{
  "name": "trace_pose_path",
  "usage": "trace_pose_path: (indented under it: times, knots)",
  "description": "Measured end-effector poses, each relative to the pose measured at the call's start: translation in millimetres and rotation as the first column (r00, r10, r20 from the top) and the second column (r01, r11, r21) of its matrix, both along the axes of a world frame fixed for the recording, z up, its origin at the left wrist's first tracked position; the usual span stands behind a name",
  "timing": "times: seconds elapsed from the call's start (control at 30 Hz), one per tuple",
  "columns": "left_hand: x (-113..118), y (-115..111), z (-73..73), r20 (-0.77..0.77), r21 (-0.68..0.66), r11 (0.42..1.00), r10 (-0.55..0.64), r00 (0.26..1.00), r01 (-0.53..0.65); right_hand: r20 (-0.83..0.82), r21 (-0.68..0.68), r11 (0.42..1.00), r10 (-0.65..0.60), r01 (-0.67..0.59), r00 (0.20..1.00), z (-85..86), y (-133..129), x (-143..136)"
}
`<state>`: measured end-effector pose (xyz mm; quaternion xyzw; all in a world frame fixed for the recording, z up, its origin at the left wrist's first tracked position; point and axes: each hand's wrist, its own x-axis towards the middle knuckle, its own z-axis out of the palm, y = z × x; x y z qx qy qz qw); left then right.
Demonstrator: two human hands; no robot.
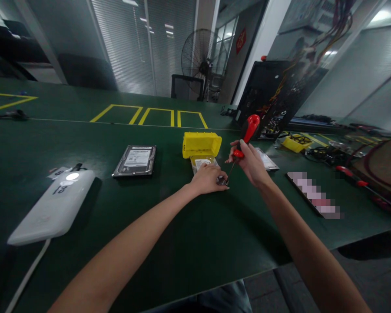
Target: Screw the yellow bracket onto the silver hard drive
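Note:
My right hand [250, 164] is closed round the red and black handle of a screwdriver [252, 126]. Its thin shaft slants down and left, with the tip close to the fingers of my left hand [207, 179]. That hand is curled over a hard drive [202, 162] and hides much of it. A shiny round metal part [220, 180] shows at the fingertips; whether it belongs to the drive I cannot tell. Just behind the drive stands a yellow plastic bin [202, 144].
To the left lie another hard drive [135, 161] and a white device [57, 206] with a cable. A third drive [266, 160] is partly behind my right hand. Farther right are a flat blurred-out object [313, 195], an open computer case [263, 100] and a small yellow bin [296, 142].

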<state>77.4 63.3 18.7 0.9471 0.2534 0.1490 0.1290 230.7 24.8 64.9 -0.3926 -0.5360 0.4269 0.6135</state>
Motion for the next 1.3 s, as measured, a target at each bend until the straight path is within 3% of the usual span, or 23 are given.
trace_pose_path:
  times: [0.13, 0.3, 0.73, 0.83, 1.03, 1.3]
  knots:
    - [0, 0, -1.4, 0.003, 0.010, 1.000, -0.004, 1.000, 0.004, 0.110, -0.022, 0.996, -0.081, 0.084, 0.991, 5.9, 1, 4]
    - [1, 0, -5.2, 0.009, 0.035, 0.999, 0.006, 1.000, -0.006, 0.097, 0.056, 0.984, -0.177, 0.172, 0.979, 5.5, -4, 0]
    - [1, -2, -8.3, 0.025, 0.085, 0.996, 0.017, 1.000, -0.019, 0.199, 0.284, 0.937, -0.265, 0.203, 0.944, -4.6, -8, -15]
    - [0, -2, -8.0, 0.032, 0.078, 0.997, 0.013, 0.999, -0.015, 0.152, 0.270, 0.940, -0.255, 0.208, 0.955, -9.0, -5, -8]
    - [1, 0, -9.0, 0.031, 0.098, 0.995, -0.002, 1.000, -0.001, 0.117, 0.264, 0.960, -0.129, 0.095, 0.985, -16.8, -3, 6]
    - [3, 3, -15.4, 0.069, 0.095, 0.996, -0.008, 0.998, 0.001, 0.133, 0.288, 0.939, -0.235, 0.190, 0.963, -15.0, -2, 6]
